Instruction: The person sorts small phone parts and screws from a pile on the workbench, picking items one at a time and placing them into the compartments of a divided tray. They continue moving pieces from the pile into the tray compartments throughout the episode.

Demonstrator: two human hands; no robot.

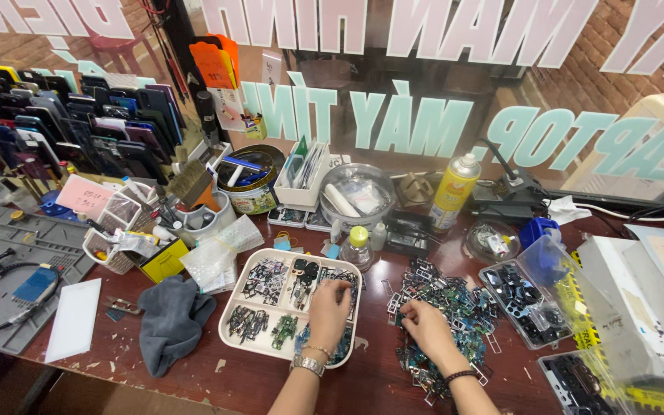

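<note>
Small parts pile (443, 319): loose heap of tiny metal and circuit pieces on the dark red table (255, 384), at 5 o'clock of the frame centre, just right of the white tray.
White tray (234, 307): divided into compartments, each holding small dark parts; sits at 6 o'clock of the frame centre, touching the pile's left edge or just beside it, cannot tell which.
Left hand (330, 309): over the tray's right-hand compartments, fingers curled down with the tips pressed together into the parts at 12 o'clock of the hand; whether a piece is pinched cannot be told. Metal watch (308, 364) on the wrist.
Right hand (426, 327): resting on the pile, fingertips bunched toward 10 o'clock at the pile's left edge; too small to tell if anything is held. Dark bracelet (459, 376) on the wrist.
Grey cloth (170, 321): crumpled, at 9 o'clock of the tray, near it.
Small bottle (358, 247): clear, yellow cap, upright at 12 o'clock of the tray.
Spray can (453, 192): yellow, upright, at 12 o'clock of the pile, well apart.
Clear plastic box (528, 300): lid open, dark parts inside, at 3 o'clock of the pile, just beside.
Phones (78, 123): rows standing at 10 o'clock, far corner.
</note>
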